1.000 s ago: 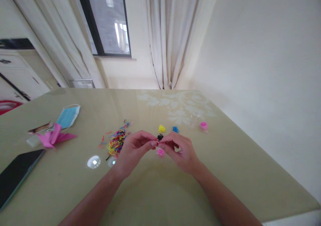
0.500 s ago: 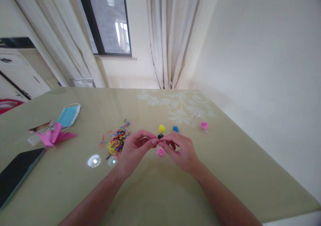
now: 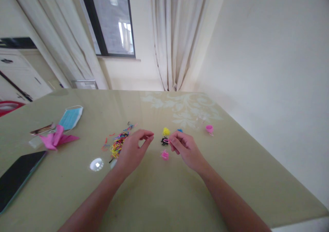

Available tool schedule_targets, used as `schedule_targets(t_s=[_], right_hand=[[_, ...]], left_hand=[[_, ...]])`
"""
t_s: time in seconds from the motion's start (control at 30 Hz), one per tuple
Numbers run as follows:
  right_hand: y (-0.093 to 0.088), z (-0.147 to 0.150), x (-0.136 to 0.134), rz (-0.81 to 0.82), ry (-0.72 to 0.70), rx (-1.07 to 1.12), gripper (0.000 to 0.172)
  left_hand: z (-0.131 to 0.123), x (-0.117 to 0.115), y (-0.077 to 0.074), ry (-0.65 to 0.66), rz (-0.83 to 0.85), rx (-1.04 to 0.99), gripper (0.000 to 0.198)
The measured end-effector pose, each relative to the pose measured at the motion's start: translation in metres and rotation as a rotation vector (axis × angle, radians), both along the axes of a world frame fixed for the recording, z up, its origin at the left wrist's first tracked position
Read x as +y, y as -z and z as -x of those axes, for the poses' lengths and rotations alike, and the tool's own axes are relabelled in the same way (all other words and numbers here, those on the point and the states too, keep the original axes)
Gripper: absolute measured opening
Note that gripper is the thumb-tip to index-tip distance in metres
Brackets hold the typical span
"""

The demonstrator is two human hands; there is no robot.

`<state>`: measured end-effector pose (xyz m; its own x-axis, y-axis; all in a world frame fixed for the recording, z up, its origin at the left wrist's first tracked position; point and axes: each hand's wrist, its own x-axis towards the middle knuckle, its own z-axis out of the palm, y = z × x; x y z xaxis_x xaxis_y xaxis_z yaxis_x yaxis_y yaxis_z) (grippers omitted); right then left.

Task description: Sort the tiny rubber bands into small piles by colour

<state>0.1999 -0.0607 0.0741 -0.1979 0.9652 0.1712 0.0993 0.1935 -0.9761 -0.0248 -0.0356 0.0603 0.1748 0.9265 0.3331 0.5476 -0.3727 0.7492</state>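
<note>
Between the thumb and finger of my right hand (image 3: pixel 187 150) is a small pink rubber band (image 3: pixel 166 141), held over a black cluster of bands (image 3: pixel 163 141). My left hand (image 3: pixel 135 151) is beside a mixed heap of colored bands (image 3: pixel 118 146), partly covering it. Its thumb and forefinger nearly meet; whether anything tiny is between them is unclear. A yellow cluster (image 3: pixel 166 131) lies beyond the black one, and a pink cluster (image 3: pixel 165 155) lies nearer me. The blue cluster (image 3: pixel 180 130) is mostly hidden behind my right hand.
At the left are a phone (image 3: pixel 19 173), a pink folded paper shape (image 3: pixel 58 138) and a blue face mask (image 3: pixel 71 118). A pink cup-like piece (image 3: pixel 209 129) stands at the right on the greenish table (image 3: pixel 159 201), near a clear object (image 3: pixel 199 120).
My hands have moved apart from their meeting point above the clusters. The pink band now shows as a loop in my right fingers, and the black cluster is more visible.
</note>
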Motion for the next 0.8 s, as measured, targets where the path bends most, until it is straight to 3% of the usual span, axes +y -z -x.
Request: schedule_targets(t_s=[0.13,0.23,0.37,0.57,0.8], right_hand=[[-0.002,-0.002,0.001,0.034,-0.019,0.038,0.052],[-0.003,-0.006,0.002,0.040,-0.027,-0.002,0.052],[0.001,-0.013,0.008,0.026,-0.054,-0.205,0.042],[0.020,-0.011,0.017,-0.074,-0.014,-0.582,0.022],[0.026,-0.009,0.017,-0.133,-0.029,-0.677,0.017]], left_hand=[[0.019,0.010,0.010,-0.225,-0.080,0.654,0.027],[0.028,0.015,0.015,-0.232,0.010,0.838,0.028],[0.032,0.021,0.017,-0.188,0.086,0.866,0.025],[0.030,0.021,0.012,-0.184,0.050,0.830,0.025],[0.029,0.020,0.005,-0.217,-0.031,0.655,0.030]])
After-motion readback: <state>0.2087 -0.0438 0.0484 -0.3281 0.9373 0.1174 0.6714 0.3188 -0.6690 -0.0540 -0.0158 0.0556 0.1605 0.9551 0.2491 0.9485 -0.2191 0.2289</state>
